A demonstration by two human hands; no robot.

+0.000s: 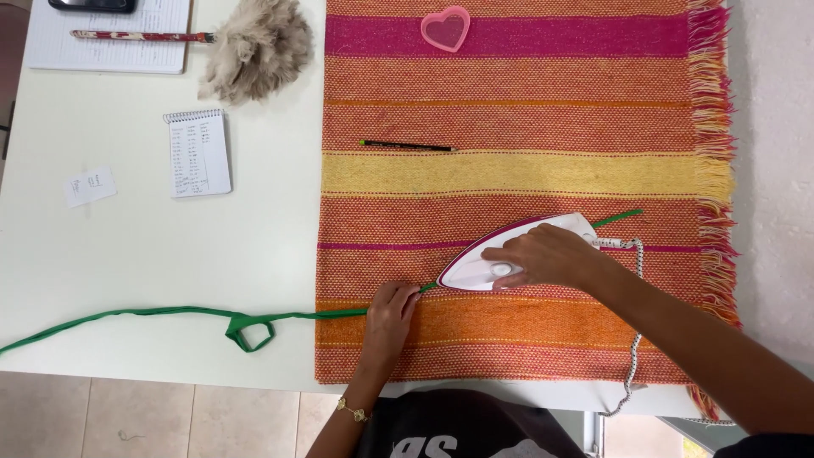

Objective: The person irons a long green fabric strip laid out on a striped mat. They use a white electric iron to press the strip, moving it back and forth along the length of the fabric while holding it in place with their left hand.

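Left hand (390, 309) pinching one green ribbon (170, 312); right hand (551, 254) clamped on one iron (483, 259); one striped cloth (509, 110).

A white table (170, 246) carries a striped fringed blanket (526, 127), a green ribbon (127, 315) (its loop near the edge), small spiral notepad (197, 153), paper slip (90, 186), notebook (110, 38) and feather duster (254, 47).

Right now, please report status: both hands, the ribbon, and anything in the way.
Right hand grips the white iron on the green ribbon. Left hand pins the ribbon on the striped cloth. Ahead of the iron, nothing on the ribbon.
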